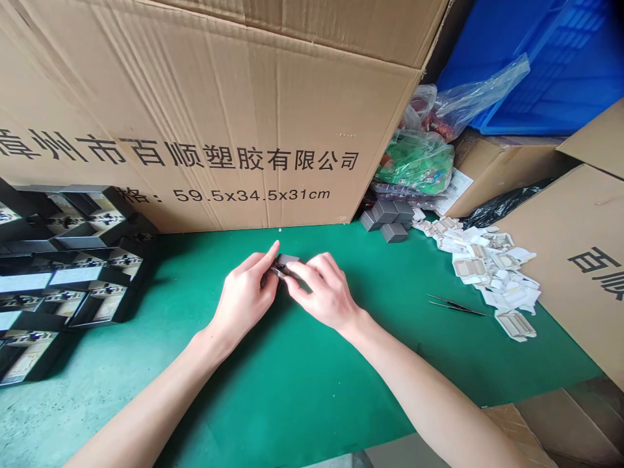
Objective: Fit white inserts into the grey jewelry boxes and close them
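Observation:
Both my hands meet over the middle of the green table. My left hand (247,286) is closed on a small dark grey box (287,259), its thumb stretched along the near left side. From the right, my right hand (319,286) pinches the same box with its fingertips. Something dark shows inside the box, partly covered by my fingers, and I cannot make out what it is. Several plain grey boxes (390,218) lie farther back to the right. A pair of tweezers (457,305) rests on the table right of my hands.
Stacked black boxes with compartments (97,305) stand at the left. A large cardboard carton (234,97) walls off the back. White plastic pieces (502,266) are heaped at the right, beside another carton (575,227). Behind them are plastic bags (416,159) and a blue crate (517,123).

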`<control>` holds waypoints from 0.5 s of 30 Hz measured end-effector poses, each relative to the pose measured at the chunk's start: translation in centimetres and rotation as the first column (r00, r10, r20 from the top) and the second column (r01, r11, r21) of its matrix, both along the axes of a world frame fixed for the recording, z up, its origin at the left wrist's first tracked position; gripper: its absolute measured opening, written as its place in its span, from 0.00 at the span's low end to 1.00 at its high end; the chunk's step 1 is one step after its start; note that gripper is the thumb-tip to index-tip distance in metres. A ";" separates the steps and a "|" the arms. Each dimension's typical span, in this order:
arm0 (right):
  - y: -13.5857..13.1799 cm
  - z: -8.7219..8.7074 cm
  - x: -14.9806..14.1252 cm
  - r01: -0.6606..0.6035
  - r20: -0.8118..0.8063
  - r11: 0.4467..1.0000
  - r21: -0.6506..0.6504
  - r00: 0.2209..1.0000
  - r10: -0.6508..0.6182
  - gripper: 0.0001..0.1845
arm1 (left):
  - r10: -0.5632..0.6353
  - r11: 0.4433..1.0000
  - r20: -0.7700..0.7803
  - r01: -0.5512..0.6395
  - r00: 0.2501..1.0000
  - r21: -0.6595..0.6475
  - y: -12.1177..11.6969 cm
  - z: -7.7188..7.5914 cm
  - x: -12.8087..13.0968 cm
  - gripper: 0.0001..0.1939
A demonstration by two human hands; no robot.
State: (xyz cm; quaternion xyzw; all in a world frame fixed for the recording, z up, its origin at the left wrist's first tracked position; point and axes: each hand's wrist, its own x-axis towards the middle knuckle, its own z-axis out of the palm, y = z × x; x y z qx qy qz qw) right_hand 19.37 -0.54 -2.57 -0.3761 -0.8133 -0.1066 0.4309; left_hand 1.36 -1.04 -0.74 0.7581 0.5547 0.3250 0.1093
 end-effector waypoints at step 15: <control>0.6 -1.1 0.1 -0.118 -0.023 0.917 -0.382 0.993 0.118 0.25 | -0.081 0.995 -0.150 0.088 0.985 0.043 -0.1 -0.8 0.4 0.15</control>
